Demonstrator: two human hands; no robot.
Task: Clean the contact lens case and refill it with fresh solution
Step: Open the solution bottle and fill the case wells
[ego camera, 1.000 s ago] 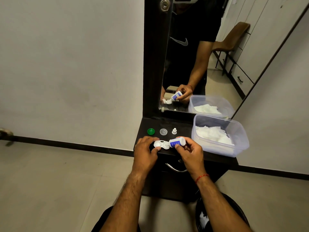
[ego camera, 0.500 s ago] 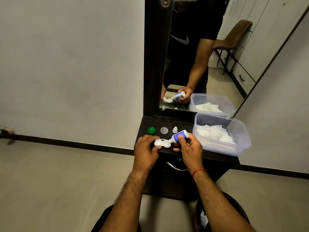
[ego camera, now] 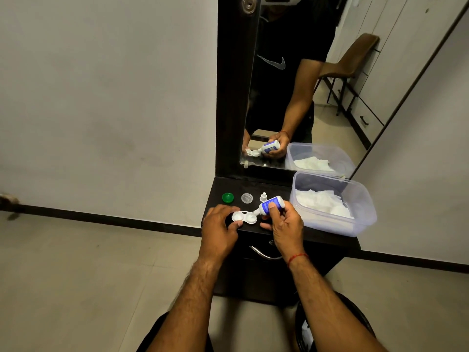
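Note:
A white two-well contact lens case (ego camera: 244, 217) lies open on the dark dresser top (ego camera: 276, 188). My left hand (ego camera: 220, 231) pinches its left end, thumb and fingers touching the rim. My right hand (ego camera: 284, 228) holds a small white solution bottle with a blue label (ego camera: 269, 205), tilted with its nozzle down over the case's right well. Behind the case lie a green cap (ego camera: 227, 197), a clear cap (ego camera: 247, 198) and the bottle's small white cap (ego camera: 263, 197).
A clear plastic tub (ego camera: 360, 199) with white tissues stands at the right of the dresser top. A mirror (ego camera: 291, 85) rises behind. A drawer handle (ego camera: 262, 254) sits below the front edge. A black bin (ego camera: 365, 323) is on the floor at lower right.
My right hand has tipped the bottle from nearly flat to a steeper angle and raised its base; the nozzle stays over the right well. My left hand keeps its hold on the case.

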